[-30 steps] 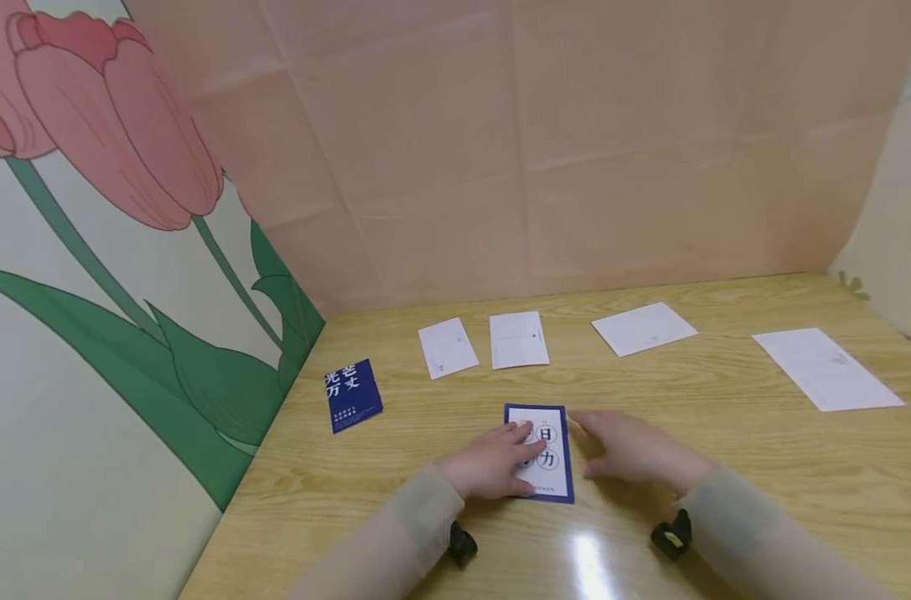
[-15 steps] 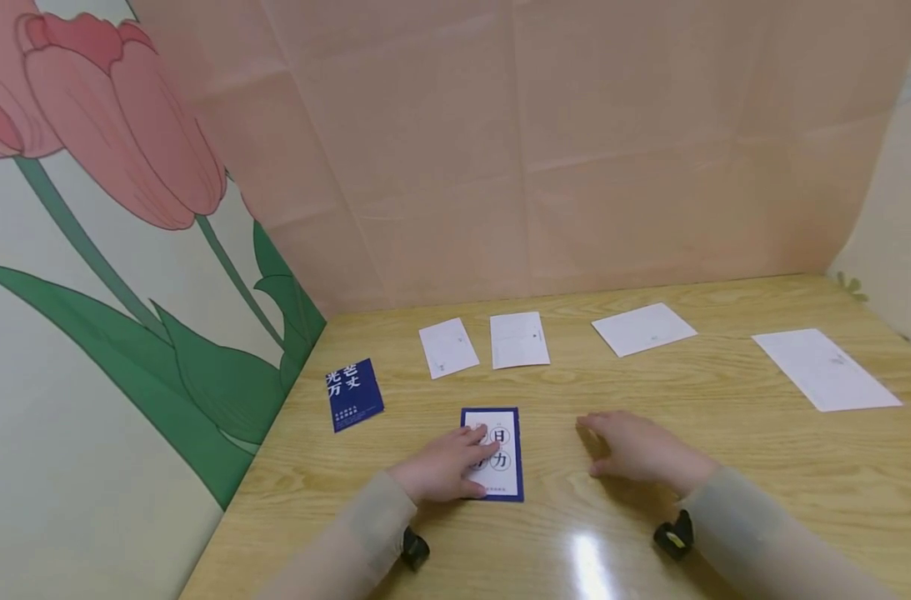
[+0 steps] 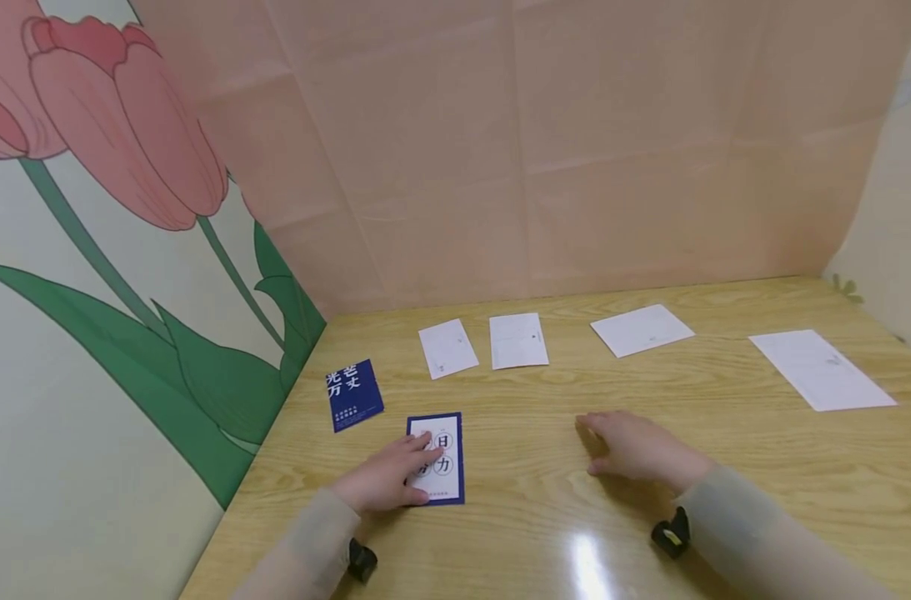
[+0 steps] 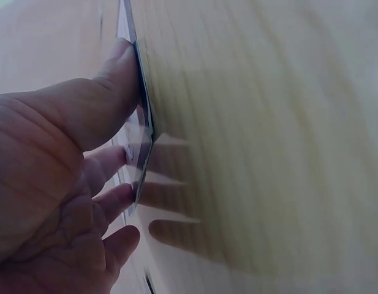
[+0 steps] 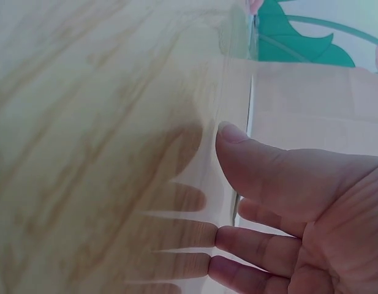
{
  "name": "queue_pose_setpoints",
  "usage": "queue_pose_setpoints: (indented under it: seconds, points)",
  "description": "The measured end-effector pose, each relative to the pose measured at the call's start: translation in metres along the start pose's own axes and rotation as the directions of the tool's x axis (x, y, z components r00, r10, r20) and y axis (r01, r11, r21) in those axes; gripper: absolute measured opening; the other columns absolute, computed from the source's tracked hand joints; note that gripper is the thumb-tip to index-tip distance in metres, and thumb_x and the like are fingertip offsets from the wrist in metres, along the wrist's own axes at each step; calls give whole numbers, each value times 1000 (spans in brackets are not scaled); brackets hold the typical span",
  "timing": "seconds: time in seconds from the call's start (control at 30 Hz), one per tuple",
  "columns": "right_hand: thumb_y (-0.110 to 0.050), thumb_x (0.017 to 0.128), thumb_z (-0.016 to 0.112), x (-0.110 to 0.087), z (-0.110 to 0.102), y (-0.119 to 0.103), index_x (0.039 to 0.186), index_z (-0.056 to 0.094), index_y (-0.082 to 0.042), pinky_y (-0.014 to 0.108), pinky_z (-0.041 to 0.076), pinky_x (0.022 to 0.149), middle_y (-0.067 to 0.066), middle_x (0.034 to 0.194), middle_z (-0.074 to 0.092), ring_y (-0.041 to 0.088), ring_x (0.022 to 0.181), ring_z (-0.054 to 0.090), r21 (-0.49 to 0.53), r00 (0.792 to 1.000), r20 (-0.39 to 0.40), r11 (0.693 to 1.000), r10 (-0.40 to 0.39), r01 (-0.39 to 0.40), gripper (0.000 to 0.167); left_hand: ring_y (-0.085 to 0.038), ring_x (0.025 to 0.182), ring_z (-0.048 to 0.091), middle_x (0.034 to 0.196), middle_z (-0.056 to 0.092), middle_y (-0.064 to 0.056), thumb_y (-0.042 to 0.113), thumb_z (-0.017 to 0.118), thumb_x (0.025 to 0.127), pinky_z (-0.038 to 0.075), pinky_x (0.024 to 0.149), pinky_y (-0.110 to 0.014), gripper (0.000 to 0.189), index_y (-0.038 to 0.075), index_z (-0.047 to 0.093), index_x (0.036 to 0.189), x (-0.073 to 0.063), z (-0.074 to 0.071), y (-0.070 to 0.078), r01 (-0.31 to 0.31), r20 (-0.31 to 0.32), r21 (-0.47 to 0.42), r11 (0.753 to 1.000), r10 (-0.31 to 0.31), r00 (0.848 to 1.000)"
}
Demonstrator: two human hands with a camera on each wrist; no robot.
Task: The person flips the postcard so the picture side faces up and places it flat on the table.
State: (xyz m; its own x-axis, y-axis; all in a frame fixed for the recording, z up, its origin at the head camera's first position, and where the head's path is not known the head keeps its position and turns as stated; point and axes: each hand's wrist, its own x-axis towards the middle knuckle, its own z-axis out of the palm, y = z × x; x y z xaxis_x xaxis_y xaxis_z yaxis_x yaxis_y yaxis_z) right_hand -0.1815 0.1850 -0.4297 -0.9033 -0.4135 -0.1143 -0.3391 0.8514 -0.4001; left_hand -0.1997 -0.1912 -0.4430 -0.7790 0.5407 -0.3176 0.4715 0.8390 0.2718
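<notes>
My left hand (image 3: 386, 477) lies with spread fingers on a blue-bordered white card (image 3: 446, 483) printed with large characters in circles, flat on the wooden table. The left wrist view shows the thumb (image 4: 120, 73) and fingertips touching the card's face, with the card's thin edge (image 4: 144, 92) seen side-on. My right hand (image 3: 635, 446) rests apart from the card, on the right, its fingers loosely bent and fingertips at the tabletop. Nothing is between its thumb (image 5: 256, 165) and fingers in the right wrist view.
A dark blue card (image 3: 353, 396) with white characters lies at the left, near the tulip-painted wall (image 3: 87, 333). Along the back of the table (image 3: 545, 450) lie a white card (image 3: 448, 348), a second white card (image 3: 518, 340), a tilted white card (image 3: 642, 330) and, far right, a larger one.
My left hand has slid the blue-bordered card leftward across the table, away from my right hand. The right hand has stayed almost in place.
</notes>
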Motion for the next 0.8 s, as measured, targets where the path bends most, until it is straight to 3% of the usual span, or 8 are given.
queue_pose_setpoints:
  seconds: [0.23,0.47,0.8]
  points:
    - [-26,78,79,1,1,0,134,50,5,59,35,100,25,133,52,47,121,47,-1,1000,-2,1000,-8,8,70,-31,143,21,157,25,-3,35,69,88,22,112,-52,65,26,42,147,-22,0,-22,58,-6,-58,997,-58,998]
    - [-27,78,79,2,1,3,135,50,4,60,35,100,26,133,52,47,121,47,11,1000,0,1000,4,-4,71,-34,143,20,157,24,-6,31,69,89,22,111,-56,64,22,43,146,-38,-1,-44,64,-7,-106,992,-65,998]
    - [-27,79,79,3,1,3,136,49,4,60,34,101,26,135,50,47,123,45,11,1000,10,1000,10,-10,72,-38,142,19,157,25,-10,25,71,88,20,110,-58,63,18,45,145,-58,-5,-60,114,-18,-160,981,-118,993]
